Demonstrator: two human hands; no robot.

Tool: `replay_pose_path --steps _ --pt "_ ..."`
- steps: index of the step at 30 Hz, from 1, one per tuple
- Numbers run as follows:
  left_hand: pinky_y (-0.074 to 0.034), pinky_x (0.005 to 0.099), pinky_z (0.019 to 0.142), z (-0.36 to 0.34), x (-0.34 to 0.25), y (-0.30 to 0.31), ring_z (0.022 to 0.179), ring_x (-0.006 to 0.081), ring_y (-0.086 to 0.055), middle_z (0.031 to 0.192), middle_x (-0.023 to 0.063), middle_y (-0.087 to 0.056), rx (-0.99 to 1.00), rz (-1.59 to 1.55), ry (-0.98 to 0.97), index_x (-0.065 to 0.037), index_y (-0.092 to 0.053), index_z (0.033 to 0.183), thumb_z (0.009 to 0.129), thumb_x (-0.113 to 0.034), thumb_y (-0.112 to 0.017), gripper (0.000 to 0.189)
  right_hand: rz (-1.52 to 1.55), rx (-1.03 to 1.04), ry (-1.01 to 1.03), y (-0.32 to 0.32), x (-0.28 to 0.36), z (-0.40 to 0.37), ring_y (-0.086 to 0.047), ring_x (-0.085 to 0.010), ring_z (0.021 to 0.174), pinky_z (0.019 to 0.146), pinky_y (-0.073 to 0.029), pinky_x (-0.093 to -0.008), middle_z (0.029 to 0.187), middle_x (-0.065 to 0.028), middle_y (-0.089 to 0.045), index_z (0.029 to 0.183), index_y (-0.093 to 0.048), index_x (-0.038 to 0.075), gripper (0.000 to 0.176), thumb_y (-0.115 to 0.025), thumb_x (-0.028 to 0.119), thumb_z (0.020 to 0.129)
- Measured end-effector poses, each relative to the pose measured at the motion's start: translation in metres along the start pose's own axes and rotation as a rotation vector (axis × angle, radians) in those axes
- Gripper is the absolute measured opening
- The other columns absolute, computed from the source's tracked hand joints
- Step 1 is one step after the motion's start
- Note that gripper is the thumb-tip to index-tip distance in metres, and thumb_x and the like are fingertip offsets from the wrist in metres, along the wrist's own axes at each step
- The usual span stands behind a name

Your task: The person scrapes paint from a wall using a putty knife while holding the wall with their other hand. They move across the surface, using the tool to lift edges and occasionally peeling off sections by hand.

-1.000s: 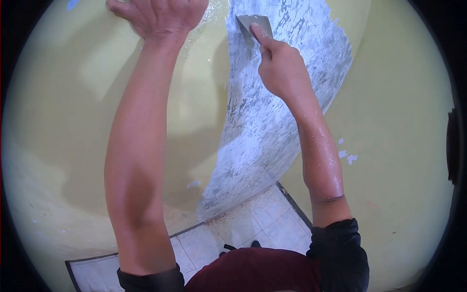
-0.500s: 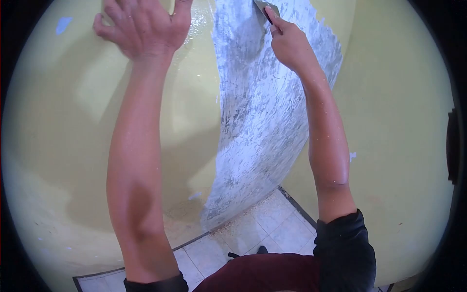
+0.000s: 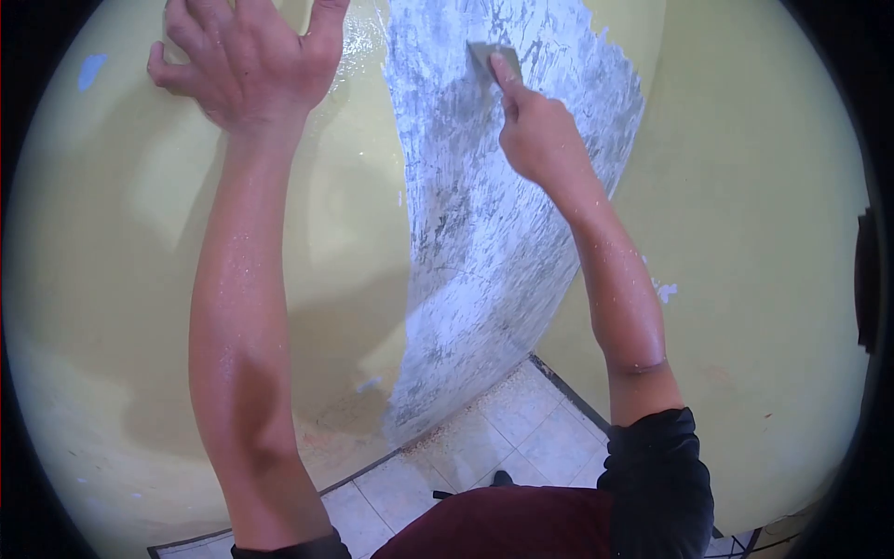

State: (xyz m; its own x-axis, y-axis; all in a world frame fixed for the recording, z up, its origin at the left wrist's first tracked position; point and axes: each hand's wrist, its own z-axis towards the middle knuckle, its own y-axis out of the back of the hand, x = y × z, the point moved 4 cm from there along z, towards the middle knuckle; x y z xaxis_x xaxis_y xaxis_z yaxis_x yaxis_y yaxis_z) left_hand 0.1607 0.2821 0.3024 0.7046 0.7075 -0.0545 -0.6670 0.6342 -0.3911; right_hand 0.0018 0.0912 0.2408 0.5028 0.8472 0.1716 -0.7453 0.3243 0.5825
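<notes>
Fingers spread, my left hand [image 3: 256, 61] rests against the yellow-green painted wall [image 3: 345, 214] at the upper left, with nothing in it. Its fingertips run past the top edge of the view. My right hand [image 3: 540, 130] grips a putty knife [image 3: 484, 58], index finger stretched along the blade. The blade lies on the scraped patch [image 3: 475, 214], where whitish and grey mottled plaster shows between ragged paint edges. The handle is hidden inside my palm. Wet, shiny paint [image 3: 363, 47] borders the patch near my left hand.
Pale floor tiles [image 3: 521, 410] meet the wall along a dark skirting strip, with paint crumbs [image 3: 442, 438] scattered at the corner. A second wall [image 3: 745, 233] stands on the right, with a small chipped spot [image 3: 666, 292]. A dark object [image 3: 866, 279] sits at the far right edge.
My right hand and the putty knife have moved down and slightly left across the scraped patch. My left hand appears a little further left and lower in view, still spread.
</notes>
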Motion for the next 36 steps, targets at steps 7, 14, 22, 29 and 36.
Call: replay_pose_path --steps 7,14,22,29,36 --pt "-0.015 0.0624 0.111 0.001 0.002 0.002 0.141 0.0365 -0.029 0.148 0.0202 -0.038 0.059 0.052 -0.013 -0.008 -0.047 0.141 0.09 -0.056 -0.054 0.07 0.095 0.028 -0.083 0.008 -0.01 0.022 -0.064 -0.0488 0.095 0.09 -0.05 -0.0501 0.104 -0.0301 -0.066 0.146 -0.047 0.021 0.048 -0.043 0.018 0.098" --pt "-0.016 0.0619 0.111 0.002 0.001 0.003 0.141 0.0362 -0.029 0.148 0.0196 -0.038 -0.019 0.039 0.006 -0.008 -0.048 0.14 0.091 -0.058 -0.052 0.071 0.085 -0.105 -0.143 -0.002 -0.068 0.045 -0.064 -0.0458 0.097 0.089 -0.051 -0.049 0.106 -0.0274 -0.067 0.148 -0.045 0.019 0.055 -0.045 0.015 0.093" --pt "-0.016 0.062 0.111 0.0 -0.001 0.002 0.142 0.0364 -0.028 0.148 0.0195 -0.038 0.023 0.065 0.0 -0.009 -0.047 0.142 0.091 -0.059 -0.052 0.072 -0.028 -0.04 -0.145 -0.01 -0.101 0.027 -0.064 -0.0455 0.101 0.093 -0.049 -0.0478 0.106 -0.0259 -0.068 0.15 -0.041 0.019 0.061 -0.046 0.013 0.089" --pt "-0.014 0.0616 0.112 0.0 -0.008 0.002 0.142 0.0364 -0.028 0.149 0.0182 -0.037 0.093 0.136 0.017 -0.011 -0.045 0.143 0.088 -0.056 -0.058 0.072 -0.113 0.066 -0.111 0.013 -0.116 0.042 -0.065 -0.0446 0.1 0.09 -0.05 -0.0474 0.105 -0.0257 -0.069 0.147 -0.045 0.017 0.063 -0.047 0.009 0.085" --pt "-0.015 0.063 0.112 0.002 -0.005 -0.003 0.142 0.0338 -0.029 0.15 0.0171 -0.036 0.065 0.131 0.035 -0.012 -0.045 0.143 0.088 -0.056 -0.059 0.072 -0.086 0.072 -0.15 0.018 -0.123 0.041 -0.064 -0.0452 0.096 0.089 -0.049 -0.0495 0.103 -0.0272 -0.067 0.144 -0.05 0.03 0.051 -0.045 0.015 0.095"
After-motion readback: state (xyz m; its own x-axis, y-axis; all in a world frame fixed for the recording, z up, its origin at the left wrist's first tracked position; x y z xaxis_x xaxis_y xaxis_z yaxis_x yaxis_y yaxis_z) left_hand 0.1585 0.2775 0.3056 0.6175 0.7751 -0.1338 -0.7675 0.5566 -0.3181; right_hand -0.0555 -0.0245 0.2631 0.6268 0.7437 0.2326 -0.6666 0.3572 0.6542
